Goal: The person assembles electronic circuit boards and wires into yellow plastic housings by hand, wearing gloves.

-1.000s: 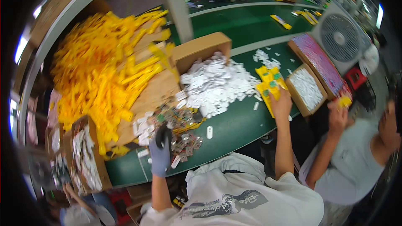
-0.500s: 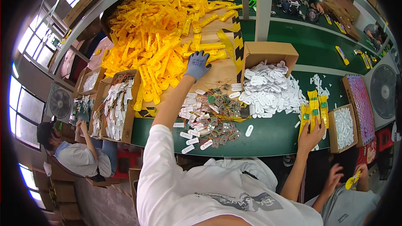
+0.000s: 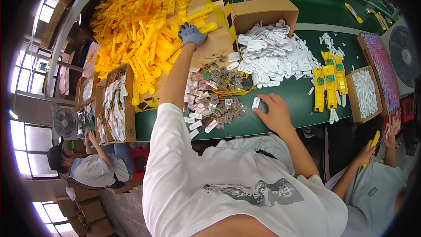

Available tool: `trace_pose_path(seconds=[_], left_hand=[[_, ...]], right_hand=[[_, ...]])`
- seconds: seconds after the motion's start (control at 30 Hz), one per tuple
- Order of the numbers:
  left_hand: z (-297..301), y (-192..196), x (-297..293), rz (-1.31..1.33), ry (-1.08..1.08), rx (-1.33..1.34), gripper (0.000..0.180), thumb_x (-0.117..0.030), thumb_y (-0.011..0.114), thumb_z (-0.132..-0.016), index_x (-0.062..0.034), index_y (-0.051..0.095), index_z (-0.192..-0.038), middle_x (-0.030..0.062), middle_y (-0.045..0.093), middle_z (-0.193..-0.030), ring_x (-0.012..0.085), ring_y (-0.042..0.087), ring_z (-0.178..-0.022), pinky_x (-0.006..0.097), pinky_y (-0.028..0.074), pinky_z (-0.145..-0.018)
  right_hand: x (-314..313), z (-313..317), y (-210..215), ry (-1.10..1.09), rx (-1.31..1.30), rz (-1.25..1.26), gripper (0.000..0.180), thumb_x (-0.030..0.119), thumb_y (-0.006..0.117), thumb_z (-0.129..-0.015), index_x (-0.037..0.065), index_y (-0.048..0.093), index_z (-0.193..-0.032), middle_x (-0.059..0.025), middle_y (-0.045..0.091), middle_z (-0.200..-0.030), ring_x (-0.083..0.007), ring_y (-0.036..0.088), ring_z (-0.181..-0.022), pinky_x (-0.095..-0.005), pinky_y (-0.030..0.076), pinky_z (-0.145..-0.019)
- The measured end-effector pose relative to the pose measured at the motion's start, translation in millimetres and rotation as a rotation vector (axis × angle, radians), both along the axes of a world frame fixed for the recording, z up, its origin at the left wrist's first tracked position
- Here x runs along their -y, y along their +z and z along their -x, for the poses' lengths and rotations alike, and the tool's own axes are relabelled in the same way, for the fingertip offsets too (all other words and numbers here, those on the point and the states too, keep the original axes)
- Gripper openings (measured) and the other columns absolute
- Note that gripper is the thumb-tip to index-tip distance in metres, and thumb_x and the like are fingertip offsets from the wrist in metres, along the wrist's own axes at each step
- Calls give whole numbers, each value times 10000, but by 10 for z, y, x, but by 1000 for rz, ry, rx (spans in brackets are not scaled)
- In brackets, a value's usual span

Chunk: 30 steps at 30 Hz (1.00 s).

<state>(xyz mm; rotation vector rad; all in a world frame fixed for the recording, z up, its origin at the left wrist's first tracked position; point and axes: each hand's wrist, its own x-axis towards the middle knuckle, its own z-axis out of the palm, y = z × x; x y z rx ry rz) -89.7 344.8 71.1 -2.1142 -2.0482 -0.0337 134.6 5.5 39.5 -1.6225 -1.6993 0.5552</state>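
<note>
My left hand (image 3: 192, 35), in a grey glove, reaches to the edge of a heap of yellow plastic casings (image 3: 140, 30). Its fingers are spread, with the tips against the nearest casings; no held piece shows. My bare right hand (image 3: 277, 113) is low over the green table, thumb and forefinger apart on either side of a single white oval cover (image 3: 256, 102). Whether they touch it I cannot tell. Between my hands lies a pile of small circuit boards with wires and white modules (image 3: 217, 94). At the right, several yellow casings with green boards (image 3: 330, 79) lie side by side.
A tipped carton (image 3: 265, 11) spills white oval covers (image 3: 274, 55). Farther right stand a box of small white parts (image 3: 365, 90) and a fan (image 3: 401, 57). A box of wired white parts (image 3: 115, 109) stands left. Co-workers sit at both sides.
My right hand has left the yellow casings at the right and come to the white cover at the middle. My left hand stays at the heap's edge. The whole view has shifted.
</note>
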Motion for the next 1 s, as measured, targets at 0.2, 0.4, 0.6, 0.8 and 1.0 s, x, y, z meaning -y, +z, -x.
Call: trace_pose_path(seconds=[0.2, 0.4, 0.6, 0.8, 1.0], left_hand=[[305, 66, 36, -226, -283, 499, 592, -355, 747, -671, -6, 555, -1109, 157, 550, -1125, 282, 524, -1027, 367, 424, -863], [848, 528, 559, -89, -555, 2404, 318, -252, 545, -890, -20, 504, -1104, 178, 596, -1024, 310, 596, -887, 433, 469, -842], [882, 652, 2326, -23, -372, 2299, 523, -414, 462, -892, -98, 400, -1305, 94, 574, -892, 196, 552, -771, 353, 458, -710], [494, -87, 3410, -48, 105, 2511, 388, -261, 557, -863, -26, 455, -1153, 107, 558, -846, 216, 556, -739, 325, 467, -627], [315, -459, 3431, -143, 309, 1777, 680, 34, 680, -674, -15, 372, -1278, 92, 531, -1094, 187, 537, -983, 307, 433, -883]], right_hand=[[53, 268, 42, 53, 101, -71, 406, 237, 716, -694, 90, 597, -1053, -74, 515, -940, -260, 492, -892, -377, 411, -777], [-10, 404, 15, 245, 95, -101, 340, 210, 719, -689, 119, 610, -998, -50, 516, -946, -236, 491, -895, -364, 409, -769], [-99, 305, -105, 389, 81, -219, 277, 174, 722, -684, 116, 628, -938, -38, 545, -930, -208, 537, -811, -338, 435, -704], [-231, 395, 9, 227, -273, -241, 254, 19, 731, -664, 54, 638, -897, -94, 605, -992, -224, 612, -841, -296, 503, -688], [-386, 553, -134, 219, -700, -363, 283, -39, 748, -652, 5, 620, -901, -125, 589, -1031, -175, 579, -889, -254, 467, -737]])
